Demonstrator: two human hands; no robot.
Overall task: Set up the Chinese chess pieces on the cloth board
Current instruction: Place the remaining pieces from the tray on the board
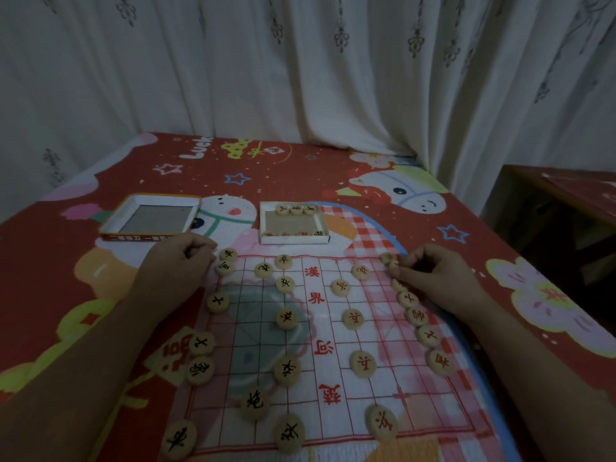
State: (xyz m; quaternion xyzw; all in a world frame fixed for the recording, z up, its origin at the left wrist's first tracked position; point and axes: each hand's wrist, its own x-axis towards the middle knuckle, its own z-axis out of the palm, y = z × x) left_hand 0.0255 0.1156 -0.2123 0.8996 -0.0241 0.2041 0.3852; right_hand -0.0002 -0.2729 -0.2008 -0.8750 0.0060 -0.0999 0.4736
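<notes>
A thin white cloth board (320,388) with red grid lines lies on the red patterned table. Black-lettered round wooden pieces (286,318) stand along its left side, red-lettered ones (353,319) along its right. My left hand (181,261) is curled at the board's far left corner, right beside two black pieces (225,267); what its fingers hold is hidden. My right hand (433,273) pinches a piece (393,264) at the far right corner, next to another piece (386,257). A small white box (293,241) beyond the board holds several more pieces.
The box lid (110,225) lies upside down at the far left of the table. Curtains (300,78) hang behind the table. A dark wooden piece of furniture (560,201) stands to the right, past the table's edge.
</notes>
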